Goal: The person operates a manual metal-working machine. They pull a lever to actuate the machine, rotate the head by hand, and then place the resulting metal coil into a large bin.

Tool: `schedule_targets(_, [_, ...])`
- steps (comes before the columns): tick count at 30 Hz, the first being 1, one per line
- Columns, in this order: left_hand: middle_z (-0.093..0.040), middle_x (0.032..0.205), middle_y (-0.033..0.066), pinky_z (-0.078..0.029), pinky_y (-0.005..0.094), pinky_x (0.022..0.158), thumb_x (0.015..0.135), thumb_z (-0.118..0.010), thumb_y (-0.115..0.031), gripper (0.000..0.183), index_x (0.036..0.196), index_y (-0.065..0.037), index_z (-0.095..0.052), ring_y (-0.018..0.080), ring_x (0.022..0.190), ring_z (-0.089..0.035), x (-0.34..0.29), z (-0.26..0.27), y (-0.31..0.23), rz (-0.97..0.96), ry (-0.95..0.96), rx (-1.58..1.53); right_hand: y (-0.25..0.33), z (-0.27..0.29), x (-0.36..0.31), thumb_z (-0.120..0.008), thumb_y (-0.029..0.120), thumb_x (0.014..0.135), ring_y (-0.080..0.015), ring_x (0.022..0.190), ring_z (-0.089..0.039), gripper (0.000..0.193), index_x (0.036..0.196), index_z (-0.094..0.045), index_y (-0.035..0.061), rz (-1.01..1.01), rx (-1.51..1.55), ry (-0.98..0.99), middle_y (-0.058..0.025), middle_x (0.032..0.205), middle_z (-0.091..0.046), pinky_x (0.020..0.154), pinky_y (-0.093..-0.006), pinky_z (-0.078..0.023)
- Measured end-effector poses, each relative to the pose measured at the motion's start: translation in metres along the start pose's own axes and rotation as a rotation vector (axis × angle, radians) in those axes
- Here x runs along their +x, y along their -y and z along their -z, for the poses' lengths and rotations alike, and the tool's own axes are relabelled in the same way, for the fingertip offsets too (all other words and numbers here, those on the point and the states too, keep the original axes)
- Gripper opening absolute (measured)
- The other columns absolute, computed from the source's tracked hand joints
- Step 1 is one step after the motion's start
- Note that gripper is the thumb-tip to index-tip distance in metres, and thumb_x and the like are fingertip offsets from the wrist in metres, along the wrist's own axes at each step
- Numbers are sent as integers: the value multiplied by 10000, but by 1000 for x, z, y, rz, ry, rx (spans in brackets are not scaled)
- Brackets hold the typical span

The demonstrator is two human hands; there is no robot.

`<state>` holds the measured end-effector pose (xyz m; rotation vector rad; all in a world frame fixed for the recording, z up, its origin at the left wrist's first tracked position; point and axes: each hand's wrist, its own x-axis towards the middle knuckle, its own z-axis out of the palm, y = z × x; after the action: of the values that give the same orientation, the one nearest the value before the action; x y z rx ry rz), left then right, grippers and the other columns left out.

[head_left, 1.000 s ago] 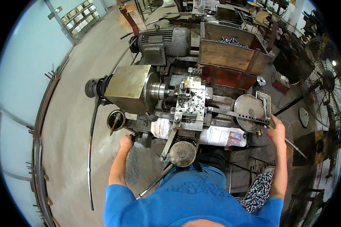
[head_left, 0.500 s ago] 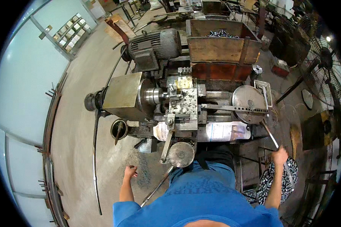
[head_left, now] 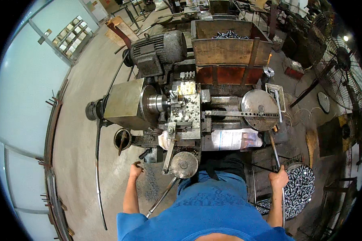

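Note:
My right hand [head_left: 278, 177] is wrapped round a long metal lever [head_left: 275, 152] that runs down from the round metal disc [head_left: 261, 109] at the lathe's right end. My left hand [head_left: 136, 170] hangs in the air left of the machine, fingers curled; a dark spot shows at the fingertips, too small to name. Close to it are a small round pot [head_left: 122, 139] with a stick in it and a smaller disc [head_left: 184, 164] with its own lever [head_left: 162, 197]. The chuck [head_left: 157, 103] faces the tool carriage [head_left: 186, 110], which carries dark chips.
A large metal bin [head_left: 231, 52] with small shiny parts stands behind the lathe, beside an electric motor [head_left: 159, 48]. Below my right forearm sits a round container heaped with metal parts [head_left: 299, 188]. A standing fan [head_left: 342, 60] is at the right; a long rod [head_left: 98, 176] slants down at the left.
My right hand has moved left with the lever, which now hangs steeper. The carriage is slightly nearer the chuck. My left hand has moved forward, toward the pot. The whole view has shifted slightly.

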<state>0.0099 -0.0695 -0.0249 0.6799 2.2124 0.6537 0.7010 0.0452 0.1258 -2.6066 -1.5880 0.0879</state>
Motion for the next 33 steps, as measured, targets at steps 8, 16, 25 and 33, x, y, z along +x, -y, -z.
schedule_targets(8, [-619,991,197,-481,410,768,732,-639,-250,515,1192,-57,-511,346,939,-587,14,13,-62,-244,-127,613,-52,-14,98,-645,293,620,-337,682,-604,394,940,-572,76,122,-215,-80,-148,774,-604,604,-445,-483])
schedule_targets(16, [-641,820,175,-508,407,676,729,-617,-351,294,835,-77,-633,326,777,-632,30,-60,-51,-45,-386,769,-17,-15,236,-550,188,768,-295,1076,-484,411,1173,-531,123,-34,-318,-200,-132,1095,-549,998,-463,-290])
schedule_targets(25, [-637,884,176,-509,437,670,755,-592,-354,328,969,-106,-593,348,798,-624,24,-32,-53,-322,-182,806,4,7,202,-565,117,622,-367,1106,-464,541,1147,-534,-10,235,46,-182,-220,1181,-514,945,-445,-368])
schedule_targets(33, [-631,751,181,-497,387,645,732,-662,-243,391,1016,17,-593,288,718,-638,12,12,-10,-172,113,383,249,107,80,-653,158,548,-340,954,-573,482,1003,-618,4,1044,689,-34,-196,1013,-609,854,-386,-448])
